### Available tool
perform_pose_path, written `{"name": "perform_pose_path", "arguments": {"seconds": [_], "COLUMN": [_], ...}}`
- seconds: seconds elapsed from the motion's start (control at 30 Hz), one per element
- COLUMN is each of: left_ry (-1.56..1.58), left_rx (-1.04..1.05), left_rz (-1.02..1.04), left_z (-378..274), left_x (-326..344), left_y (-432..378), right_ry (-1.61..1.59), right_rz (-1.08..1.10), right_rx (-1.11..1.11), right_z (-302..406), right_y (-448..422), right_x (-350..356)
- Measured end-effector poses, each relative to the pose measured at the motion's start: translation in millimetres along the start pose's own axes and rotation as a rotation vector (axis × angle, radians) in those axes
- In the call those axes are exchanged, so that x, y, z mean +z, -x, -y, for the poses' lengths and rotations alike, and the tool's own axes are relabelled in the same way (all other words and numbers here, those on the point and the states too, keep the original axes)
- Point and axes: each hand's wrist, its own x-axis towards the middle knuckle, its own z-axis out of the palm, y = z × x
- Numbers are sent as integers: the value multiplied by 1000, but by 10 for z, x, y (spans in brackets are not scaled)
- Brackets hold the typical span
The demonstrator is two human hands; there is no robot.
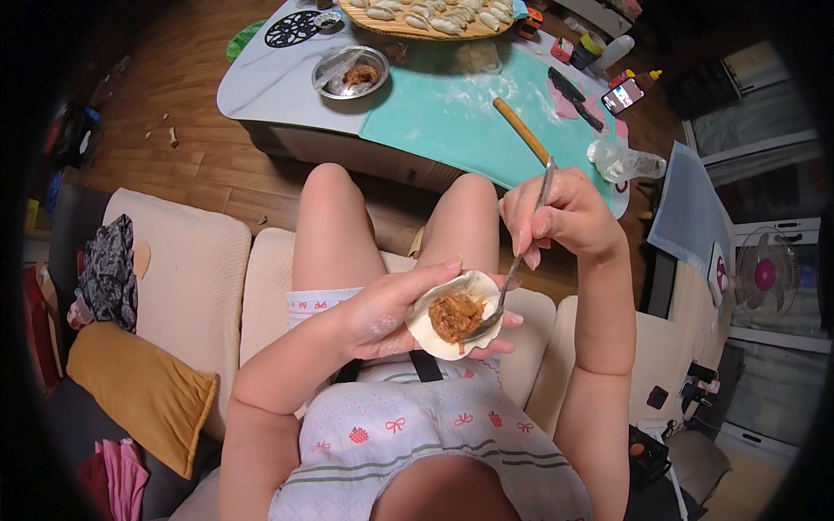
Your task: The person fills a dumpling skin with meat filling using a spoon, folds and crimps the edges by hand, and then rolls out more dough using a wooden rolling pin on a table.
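Note:
Cupped over my lap, my left hand [391, 312] holds a round dough wrapper [429, 337] with a scalloped edge. A mound of brown, shredded filling [454, 316] sits in the middle of the wrapper. My right hand [563, 215] grips the handle of a metal spoon [514, 268] from above. The spoon slants down, its bowl resting at the right side of the filling. Some fingers of my left hand show beyond the wrapper's right edge; its palm is hidden beneath. White flour dusts the left wrist.
Ahead stands a low table [273, 84] with a floured turquoise mat [430, 124]. On it are a metal bowl [352, 91] with more filling, a wooden rolling pin [521, 130], a dark knife [573, 98], a phone [623, 96] and a bamboo tray [391, 27] of dumplings. A fan [765, 273] stands right.

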Motion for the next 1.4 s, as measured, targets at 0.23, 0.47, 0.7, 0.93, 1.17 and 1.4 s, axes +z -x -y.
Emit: {"name": "perform_pose_path", "arguments": {"seconds": [0.23,0.47,0.7,0.93,1.17,1.4], "left_ry": [78,47,21,50,70,123], "left_rx": [9,8,4,14,111,113], "left_rz": [-15,6,3,31,-1,-29], "left_z": [-18,-53,-103,-163,-275,-324], "left_x": [29,50,79,82,123,178], "left_y": [-21,-50,-117,-205,-228,-245], "right_ry": [-5,19,5,17,-53,-16], "right_rz": [43,55,60,-59,-260,-201], "right_rx": [-9,-17,-46,-55,-68,-72], "right_z": [39,78,110,124,154,159], "right_y": [-37,-76,-120,-118,-5,56], "right_x": [-75,-94,-120,-190,-261,-289]}}
